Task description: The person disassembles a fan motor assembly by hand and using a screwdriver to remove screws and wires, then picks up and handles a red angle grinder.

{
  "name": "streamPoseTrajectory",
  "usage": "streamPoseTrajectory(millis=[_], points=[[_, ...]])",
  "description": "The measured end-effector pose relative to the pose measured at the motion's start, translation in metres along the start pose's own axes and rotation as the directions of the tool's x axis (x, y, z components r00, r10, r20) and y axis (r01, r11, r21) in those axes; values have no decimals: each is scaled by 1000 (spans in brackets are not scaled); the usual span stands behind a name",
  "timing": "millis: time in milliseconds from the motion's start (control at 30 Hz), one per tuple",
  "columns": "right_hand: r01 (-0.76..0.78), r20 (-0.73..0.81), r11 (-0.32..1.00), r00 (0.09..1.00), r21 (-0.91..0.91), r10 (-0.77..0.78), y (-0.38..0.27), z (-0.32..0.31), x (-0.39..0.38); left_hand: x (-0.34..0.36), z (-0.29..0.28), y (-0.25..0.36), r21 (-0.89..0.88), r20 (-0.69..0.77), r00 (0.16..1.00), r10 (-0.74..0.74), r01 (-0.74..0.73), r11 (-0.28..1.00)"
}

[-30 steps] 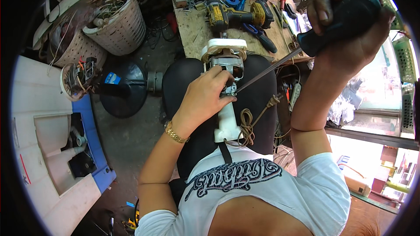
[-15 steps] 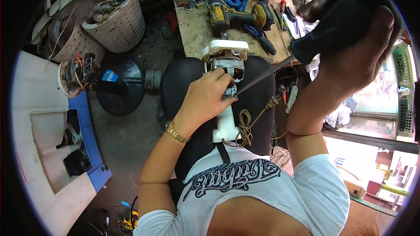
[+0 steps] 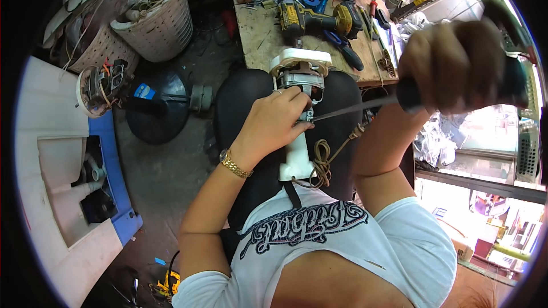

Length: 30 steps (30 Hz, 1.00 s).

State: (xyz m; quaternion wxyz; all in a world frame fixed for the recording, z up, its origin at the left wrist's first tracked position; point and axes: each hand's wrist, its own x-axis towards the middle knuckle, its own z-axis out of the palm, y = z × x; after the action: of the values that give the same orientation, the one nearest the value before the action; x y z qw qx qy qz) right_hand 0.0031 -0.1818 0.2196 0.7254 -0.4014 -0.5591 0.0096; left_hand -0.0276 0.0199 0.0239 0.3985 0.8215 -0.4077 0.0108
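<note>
An electric fan's motor unit (image 3: 303, 78) rests on my lap, with a grey metal motor, a white front ring and a white neck (image 3: 297, 157) toward my belly. My left hand (image 3: 278, 115) is closed around the neck just below the motor, thumb near a small metal bracket. My right hand (image 3: 454, 68), somewhat blurred, grips the dark handle of a long screwdriver (image 3: 357, 107). Its shaft slants down to the left, and the tip is at the bracket beside my left thumb. A coiled tan cord (image 3: 322, 165) with a plug lies right of the neck.
Ahead stands a wooden workbench (image 3: 257, 40) with a yellow and black cordless drill (image 3: 314, 21), blue-handled scissors (image 3: 345, 51) and loose small parts. To the left are a round black fan base (image 3: 157, 114), another bare motor (image 3: 100, 88) and a perforated white basket (image 3: 157, 28).
My right hand has rolled over, and the screwdriver has swung lower, its shaft now nearer level. My left hand keeps its hold on the neck. The whole view has shifted slightly.
</note>
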Motion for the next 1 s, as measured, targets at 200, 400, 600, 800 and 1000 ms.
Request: streamPoseTrajectory(millis=[200,400,600,800,1000], points=[[-163,-497,810,850,-563,-174,-6,18,1,3,-2,1,-14,-26,999,-21,21,1000],[-126,-53,969,992,-212,117,-13,17,4,0,-3,-3,-29,14,1000,-23,24,999],[-111,-286,923,958,-370,1,-11,26,-3,0,-3,0,-36,-18,1000,-6,5,999],[-128,-748,875,584,-467,-315,3,51,26,1,-5,-2,-44,13,1000,-8,8,999],[-170,-550,906,831,-387,-79,-4,38,16,4,-6,-1,-51,24,1000,12,-10,999]])
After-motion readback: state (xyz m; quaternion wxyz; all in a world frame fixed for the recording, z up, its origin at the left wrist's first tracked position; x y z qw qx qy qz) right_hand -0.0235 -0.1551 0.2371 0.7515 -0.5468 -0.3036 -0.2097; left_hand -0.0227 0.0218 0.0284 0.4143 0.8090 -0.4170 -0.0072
